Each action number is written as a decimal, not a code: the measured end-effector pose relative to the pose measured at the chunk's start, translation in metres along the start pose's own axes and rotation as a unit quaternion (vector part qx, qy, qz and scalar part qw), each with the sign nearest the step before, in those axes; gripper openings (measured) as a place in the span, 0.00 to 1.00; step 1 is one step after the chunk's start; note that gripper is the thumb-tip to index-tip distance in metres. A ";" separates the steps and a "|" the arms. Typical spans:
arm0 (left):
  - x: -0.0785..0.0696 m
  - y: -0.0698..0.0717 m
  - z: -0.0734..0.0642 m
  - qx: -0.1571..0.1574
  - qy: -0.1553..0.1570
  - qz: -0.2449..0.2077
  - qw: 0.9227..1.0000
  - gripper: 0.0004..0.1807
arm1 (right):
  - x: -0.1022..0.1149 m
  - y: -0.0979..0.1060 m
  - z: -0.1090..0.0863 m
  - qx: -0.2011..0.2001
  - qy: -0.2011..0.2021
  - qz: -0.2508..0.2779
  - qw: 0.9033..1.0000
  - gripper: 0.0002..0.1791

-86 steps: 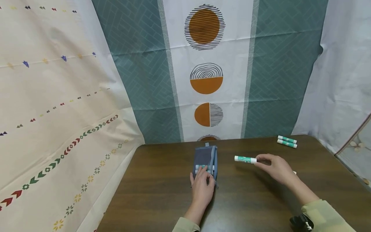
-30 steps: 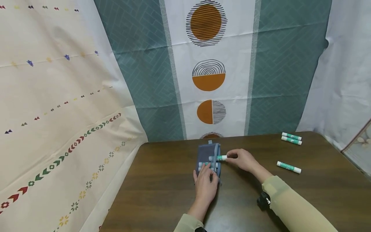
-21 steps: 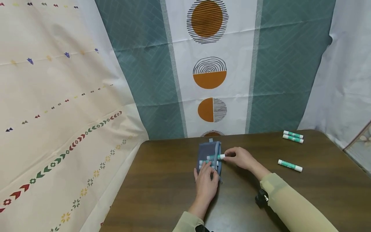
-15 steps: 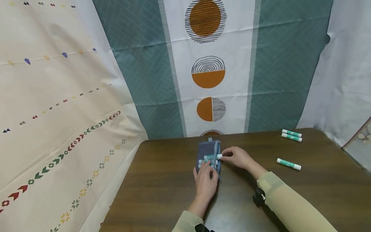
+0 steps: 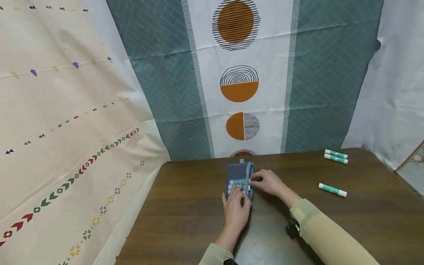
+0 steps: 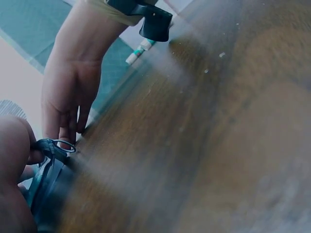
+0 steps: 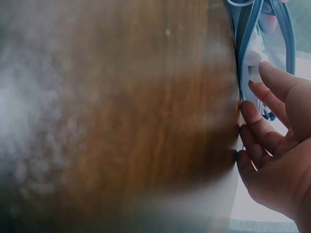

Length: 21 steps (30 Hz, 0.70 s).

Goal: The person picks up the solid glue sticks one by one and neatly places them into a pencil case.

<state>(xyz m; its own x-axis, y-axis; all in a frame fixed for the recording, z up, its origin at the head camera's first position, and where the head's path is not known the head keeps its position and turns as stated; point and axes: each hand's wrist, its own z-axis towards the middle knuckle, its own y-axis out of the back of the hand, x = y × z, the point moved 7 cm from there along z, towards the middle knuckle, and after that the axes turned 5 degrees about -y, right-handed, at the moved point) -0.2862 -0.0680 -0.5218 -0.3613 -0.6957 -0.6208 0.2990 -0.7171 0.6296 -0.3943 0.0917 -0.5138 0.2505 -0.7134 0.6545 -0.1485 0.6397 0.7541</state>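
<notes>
A blue-grey zip pouch (image 5: 236, 170) with a see-through front lies on the table near its far edge. My left hand (image 5: 236, 213) holds its near end, fingers over the front and thumb at the zip side. Through the front show green-and-white glue sticks, partly covered by my left fingers. My right hand (image 5: 269, 183) is at the pouch's right side, thumb and forefinger pinching the white end of the upper glue stick (image 5: 239, 182), most of which is inside. In the right wrist view the zip (image 7: 250, 36) is undone, with right fingertips at the opening.
One glue stick (image 5: 332, 190) lies on the table (image 5: 185, 221) to the right. Two more glue sticks (image 5: 336, 158) lie side by side at the far right corner. A patterned cloth (image 5: 245, 84) hangs behind the table's far edge.
My right hand has brought a glue stick leftward from the right side of the table and slid it through the pouch's opening. My left hand has stayed on the pouch.
</notes>
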 end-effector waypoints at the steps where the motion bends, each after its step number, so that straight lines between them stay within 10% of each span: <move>1: 0.000 0.000 0.000 -0.001 0.000 -0.002 1.000 0.09 | 0.000 0.000 0.000 -0.001 -0.001 -0.002 1.000 0.15; 21: 0.000 0.000 -0.001 -0.010 -0.008 -0.008 1.000 0.08 | 0.009 -0.003 -0.006 -0.010 0.016 -0.033 0.999 0.14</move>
<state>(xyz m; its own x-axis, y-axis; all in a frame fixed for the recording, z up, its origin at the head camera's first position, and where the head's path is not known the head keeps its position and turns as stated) -0.2857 -0.0679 -0.5225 -0.3811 -0.6833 -0.6228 0.3109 -0.7291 0.6097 -0.3859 0.0850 -0.5110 0.2889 -0.7445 0.6018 -0.1116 0.5982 0.7936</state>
